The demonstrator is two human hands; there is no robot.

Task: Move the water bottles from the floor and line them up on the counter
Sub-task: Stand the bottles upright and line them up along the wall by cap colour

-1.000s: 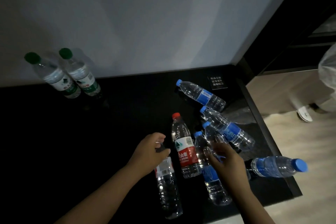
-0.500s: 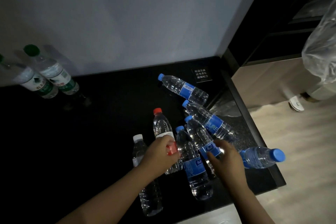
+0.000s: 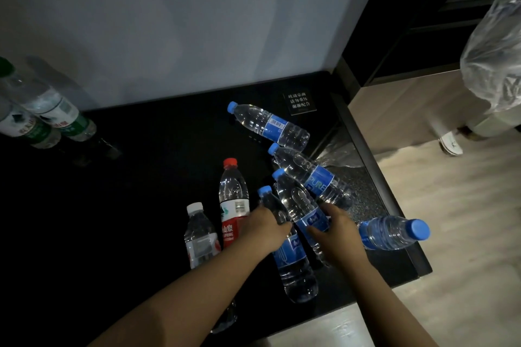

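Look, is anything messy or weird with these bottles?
Yes. The blue-capped bottles lie jumbled across each other on the counter, not lined up, and one bottle pokes out past the counter's right edge. Only the two green-capped bottles stand upright.

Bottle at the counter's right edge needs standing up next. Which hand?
Likely right. The right hand, holding the neighbouring bottle, sits just beside the edge bottle; the left hand is farther off, gripping the front bottle.

Arms stretched forward, left hand [image 3: 266, 229] and right hand [image 3: 338, 231] close together, fingers [image 3: 329, 210] curled, gripping
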